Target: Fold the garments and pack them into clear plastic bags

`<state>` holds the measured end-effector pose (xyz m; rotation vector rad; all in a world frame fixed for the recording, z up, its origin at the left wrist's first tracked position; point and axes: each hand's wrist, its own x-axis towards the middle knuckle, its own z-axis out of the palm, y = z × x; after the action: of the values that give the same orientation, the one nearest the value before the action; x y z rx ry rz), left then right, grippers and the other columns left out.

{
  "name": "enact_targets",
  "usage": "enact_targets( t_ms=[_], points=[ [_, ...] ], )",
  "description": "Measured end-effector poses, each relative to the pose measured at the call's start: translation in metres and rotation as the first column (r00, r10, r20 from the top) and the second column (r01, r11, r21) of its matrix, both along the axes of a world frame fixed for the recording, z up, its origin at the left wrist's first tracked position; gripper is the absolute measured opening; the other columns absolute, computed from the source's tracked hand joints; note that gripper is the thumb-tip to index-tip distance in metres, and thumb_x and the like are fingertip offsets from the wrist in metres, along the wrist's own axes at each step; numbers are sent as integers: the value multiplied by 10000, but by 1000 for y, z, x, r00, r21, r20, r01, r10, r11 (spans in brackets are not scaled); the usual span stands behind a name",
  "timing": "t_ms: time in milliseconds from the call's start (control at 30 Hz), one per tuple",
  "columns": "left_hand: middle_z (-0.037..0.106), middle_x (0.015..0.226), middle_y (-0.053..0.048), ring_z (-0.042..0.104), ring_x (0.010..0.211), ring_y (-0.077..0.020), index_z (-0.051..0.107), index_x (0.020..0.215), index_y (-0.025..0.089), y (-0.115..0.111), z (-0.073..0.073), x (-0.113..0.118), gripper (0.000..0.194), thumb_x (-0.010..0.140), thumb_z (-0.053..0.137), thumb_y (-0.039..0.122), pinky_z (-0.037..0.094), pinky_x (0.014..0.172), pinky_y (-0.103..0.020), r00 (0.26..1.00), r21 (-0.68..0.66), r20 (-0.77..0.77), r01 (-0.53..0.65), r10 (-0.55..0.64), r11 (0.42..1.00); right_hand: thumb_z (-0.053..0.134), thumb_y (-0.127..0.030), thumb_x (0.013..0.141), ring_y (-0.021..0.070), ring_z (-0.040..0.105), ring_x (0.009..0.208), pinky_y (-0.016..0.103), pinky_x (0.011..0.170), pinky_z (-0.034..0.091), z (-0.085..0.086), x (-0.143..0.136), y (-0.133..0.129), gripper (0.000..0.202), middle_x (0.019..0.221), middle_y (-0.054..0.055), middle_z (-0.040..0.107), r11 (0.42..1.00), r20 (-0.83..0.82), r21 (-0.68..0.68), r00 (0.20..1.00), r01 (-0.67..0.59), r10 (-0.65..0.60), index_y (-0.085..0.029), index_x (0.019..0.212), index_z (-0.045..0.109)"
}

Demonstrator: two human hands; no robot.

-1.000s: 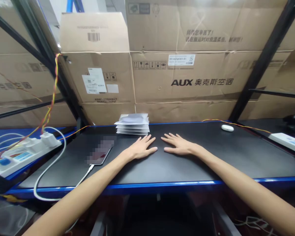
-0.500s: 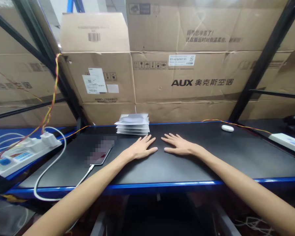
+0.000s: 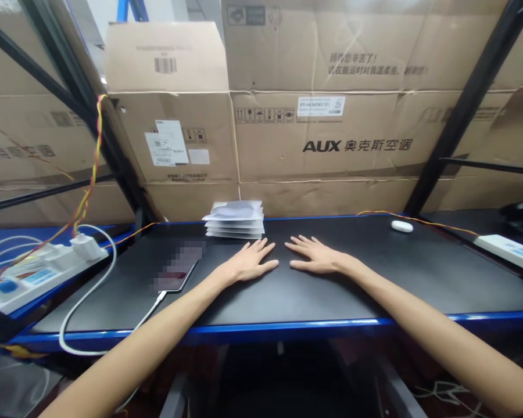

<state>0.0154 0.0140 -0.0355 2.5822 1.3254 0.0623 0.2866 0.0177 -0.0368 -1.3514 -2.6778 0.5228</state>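
My left hand (image 3: 249, 262) lies flat on the black tabletop (image 3: 296, 302), fingers spread and holding nothing. Its fingertips are just in front of a stack of white, thin packets (image 3: 234, 219) at the table's back edge. My right hand (image 3: 317, 255) rests palm down beside it, also with fingers apart and nothing in it. A narrow strip of table separates the two thumbs. To the left of my left hand lies a smartphone (image 3: 181, 276), its screen partly blurred out, with a white charging cable (image 3: 107, 278) plugged into its near end.
A small white rounded case (image 3: 401, 226) lies at the back right. Power strips stand left (image 3: 47, 273) and right (image 3: 512, 251), with twisted red-yellow wires (image 3: 98, 139) hanging at left. Cardboard (image 3: 283, 162) walls the back between black rack posts (image 3: 448, 122). A blue edge (image 3: 287, 332) borders the front.
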Motion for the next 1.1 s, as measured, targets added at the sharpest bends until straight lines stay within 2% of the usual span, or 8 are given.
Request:
enact_targets(
  t_ms=[133, 400, 600, 1100],
  points=[
    [81, 1639, -108, 48, 1523, -281, 192, 1577, 238, 1, -1, 0, 834, 925, 215, 758, 78, 1219, -502, 1000, 2, 3, 3, -3, 1000, 350, -816, 854, 309, 1, 1510, 533, 1215, -17, -1, 1, 1, 855, 1643, 0, 103, 1000, -7, -1, 1000, -1, 1, -346, 1557, 224],
    [78, 1641, -108, 48, 1524, -273, 188, 1577, 236, -1, 0, 0, 831, 928, 213, 754, 73, 1220, -500, 1000, -3, -3, -3, 3, 1000, 341, -810, 864, 295, 1, 1512, 534, 1212, -13, 2, 0, -2, 863, 1642, 37, 108, 1000, 5, 0, 1000, -1, 1, -318, 1562, 221],
    [86, 1640, -115, 53, 1524, -272, 193, 1576, 235, -2, 1, 1, 828, 929, 220, 751, 65, 1220, -502, 1000, -6, -3, -4, 4, 1000, 355, -815, 855, 321, 1, 1509, 542, 1210, -21, 1, 0, -1, 868, 1644, 18, 110, 1000, -7, -6, 1000, 4, -4, -324, 1559, 225],
    [82, 1637, -100, 54, 1522, -280, 202, 1573, 249, -1, 1, 0, 811, 933, 229, 747, 72, 1217, -501, 1000, -1, 8, 1, -1, 1000, 340, -814, 859, 292, 10, 1513, 523, 1217, -16, 2, 0, -2, 860, 1642, 9, 108, 1000, 3, -3, 1000, 2, -2, -330, 1560, 222]
  ],
)
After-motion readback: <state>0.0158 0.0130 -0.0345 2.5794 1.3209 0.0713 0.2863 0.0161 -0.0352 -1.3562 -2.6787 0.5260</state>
